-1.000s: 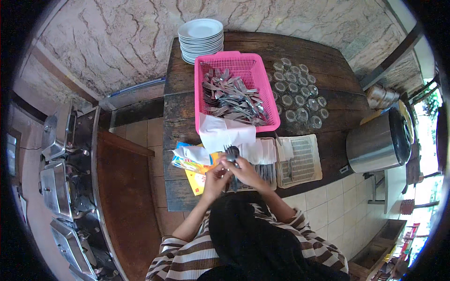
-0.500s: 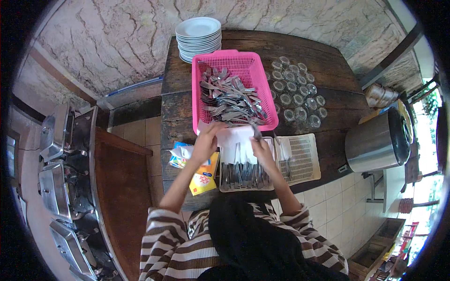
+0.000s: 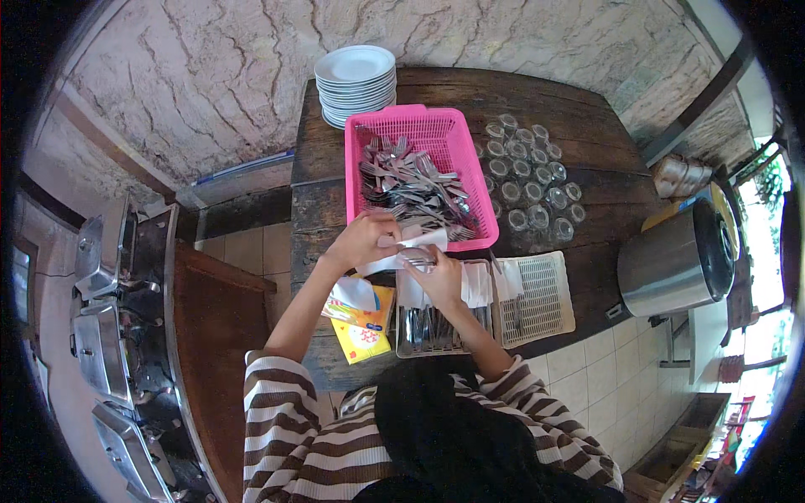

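Note:
Just in front of the pink plastic basket (image 3: 491, 214), my two hands meet over a white paper napkin (image 3: 429, 239). My left hand (image 3: 365, 241) pinches the napkin, its fingers closed near the basket's front rim. In my right hand (image 3: 439, 282) is a metal spoon (image 3: 417, 256), its rounded bowl against the paper; the rest of it is hidden. Loose forks and other cutlery (image 3: 419, 189) fill much of the basket. Below my right hand, a cream tray (image 3: 402, 353) holds cutlery in a row with white napkins round the upper ends.
A second cream tray (image 3: 549, 293) on the right holds a few wrapped pieces. Yellow tissue packs (image 3: 360, 335) lie at left. White plates (image 3: 356, 71) are stacked at the back left, with upturned glasses (image 3: 532, 172) to the right. A large steel pot (image 3: 662, 260) stands far right.
My right hand has moved left with the spoon, up to the napkin in my left hand. The napkin is now gathered closer to the spoon. The view has shifted slightly.

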{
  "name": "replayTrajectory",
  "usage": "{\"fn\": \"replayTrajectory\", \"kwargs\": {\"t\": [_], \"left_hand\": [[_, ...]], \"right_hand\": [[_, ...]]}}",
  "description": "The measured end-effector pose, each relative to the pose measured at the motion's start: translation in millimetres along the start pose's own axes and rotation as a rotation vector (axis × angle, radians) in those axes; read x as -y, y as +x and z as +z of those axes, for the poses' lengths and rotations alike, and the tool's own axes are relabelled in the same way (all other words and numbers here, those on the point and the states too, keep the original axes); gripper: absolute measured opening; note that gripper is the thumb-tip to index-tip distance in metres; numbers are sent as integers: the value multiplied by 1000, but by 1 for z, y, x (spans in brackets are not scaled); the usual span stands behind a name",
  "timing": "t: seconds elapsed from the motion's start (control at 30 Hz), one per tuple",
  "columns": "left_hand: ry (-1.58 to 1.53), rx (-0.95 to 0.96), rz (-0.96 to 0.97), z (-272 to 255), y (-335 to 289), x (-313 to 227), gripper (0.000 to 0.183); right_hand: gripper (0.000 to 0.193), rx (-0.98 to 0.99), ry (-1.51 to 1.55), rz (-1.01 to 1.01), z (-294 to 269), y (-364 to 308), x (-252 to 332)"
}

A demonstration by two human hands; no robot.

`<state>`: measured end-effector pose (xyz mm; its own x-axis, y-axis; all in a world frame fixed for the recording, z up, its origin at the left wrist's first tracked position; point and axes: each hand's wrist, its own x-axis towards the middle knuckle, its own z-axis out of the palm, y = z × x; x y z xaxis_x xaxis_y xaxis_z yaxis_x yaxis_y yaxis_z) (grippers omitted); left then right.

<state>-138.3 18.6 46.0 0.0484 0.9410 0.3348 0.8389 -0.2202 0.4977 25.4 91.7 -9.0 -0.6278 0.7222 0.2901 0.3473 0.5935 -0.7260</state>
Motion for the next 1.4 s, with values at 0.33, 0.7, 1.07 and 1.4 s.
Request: {"fn": "replayTrajectory", "kwargs": {"t": [0.33,0.7,1.07,1.4], "left_hand": [[-310,-6,-279,-56,-4,-65,20],[-219,180,-225,-90,-23,-85,17],[-840,22,-470,-44,-61,-46,10],[-1009,-254,-781,88,-118,-18,12]], "right_hand": [[19,165,353,-121,-89,28,43],[33,529,79,-247,-145,44,61],[19,727,250,-197,-107,54,13],[47,602,-143,29,-58,10,-45]]}}
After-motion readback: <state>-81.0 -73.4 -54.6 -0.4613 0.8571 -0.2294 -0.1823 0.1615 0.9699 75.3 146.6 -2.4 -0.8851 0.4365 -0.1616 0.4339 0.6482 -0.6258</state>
